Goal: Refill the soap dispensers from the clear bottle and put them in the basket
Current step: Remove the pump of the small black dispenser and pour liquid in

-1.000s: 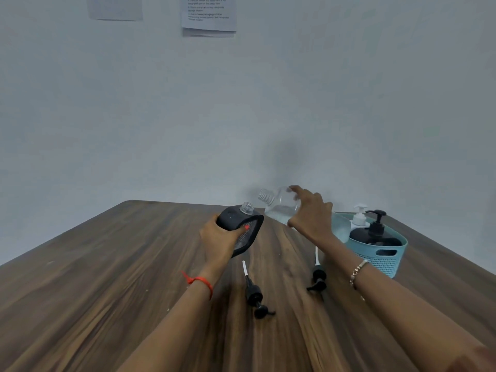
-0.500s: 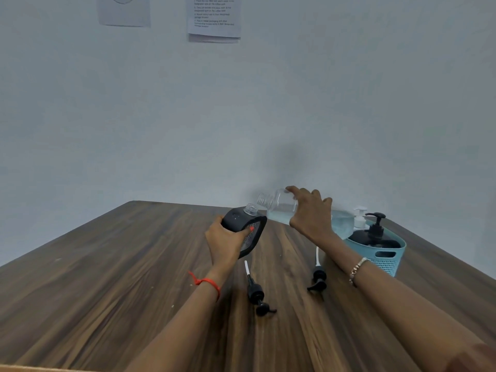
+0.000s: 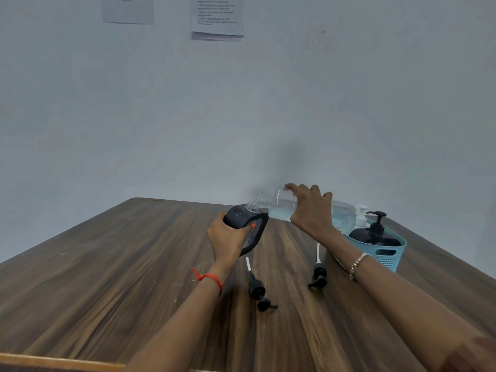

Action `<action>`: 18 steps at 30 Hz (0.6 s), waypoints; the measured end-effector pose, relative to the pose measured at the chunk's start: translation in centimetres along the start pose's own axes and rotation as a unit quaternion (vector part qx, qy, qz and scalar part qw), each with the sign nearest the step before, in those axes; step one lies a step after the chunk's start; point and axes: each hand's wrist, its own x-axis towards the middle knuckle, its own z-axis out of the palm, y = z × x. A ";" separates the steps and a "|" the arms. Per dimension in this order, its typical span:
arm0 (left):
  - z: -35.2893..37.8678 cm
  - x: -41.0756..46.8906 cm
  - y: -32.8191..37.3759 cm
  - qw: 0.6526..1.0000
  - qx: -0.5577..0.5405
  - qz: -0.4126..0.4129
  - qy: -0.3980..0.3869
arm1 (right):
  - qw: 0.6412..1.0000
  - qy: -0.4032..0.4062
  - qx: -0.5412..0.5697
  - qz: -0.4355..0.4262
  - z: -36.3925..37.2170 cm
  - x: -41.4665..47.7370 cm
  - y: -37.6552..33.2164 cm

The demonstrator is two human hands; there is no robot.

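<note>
Your left hand [image 3: 228, 237] wraps fingers and thumb round a dark dispenser [image 3: 241, 217], held tilted well left of the basket [image 3: 389, 253], with its uncapped clear neck turned toward the basket; your palm hides much of its body. Between that dispenser and the basket, your right hand [image 3: 311, 210] curls over the clear bottle [image 3: 279, 205], which lies almost level, its open threaded mouth just above and beside the dispenser's neck. Whether the two necks touch, or whether liquid passes, cannot be told. Pale blue liquid lies along the bottle's lower side, and the bottle's base overlaps the basket's far-left rim in this view. Inside the basket stands a black pump dispenser [image 3: 375, 236]; behind it only the head and shoulder of a white pump dispenser [image 3: 361, 217] show. On the table [image 3: 107, 264], left of the basket and nearer you, lie two loose pump heads: the near pump head [image 3: 318, 275], its tube partly hidden by your right forearm, and the far pump head [image 3: 257, 288] further left. Two paper sheets [image 3: 217, 17] on the wall, high above and left of the basket, are cut off by the top edge, and their print is unreadable.
</note>
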 end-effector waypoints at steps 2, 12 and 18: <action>0.0 -0.1 -0.1 1.000 0.003 0.001 -0.001 | 1.000 -0.004 -0.007 -0.003 0.0 -0.1 0.0; 0.1 -0.2 -0.2 1.000 0.005 -0.008 -0.003 | 1.000 -0.013 -0.013 -0.006 -0.2 0.0 0.0; 0.1 -0.6 -0.3 1.000 0.007 -0.006 -0.005 | 1.000 -0.018 -0.016 -0.009 -0.2 -0.2 0.0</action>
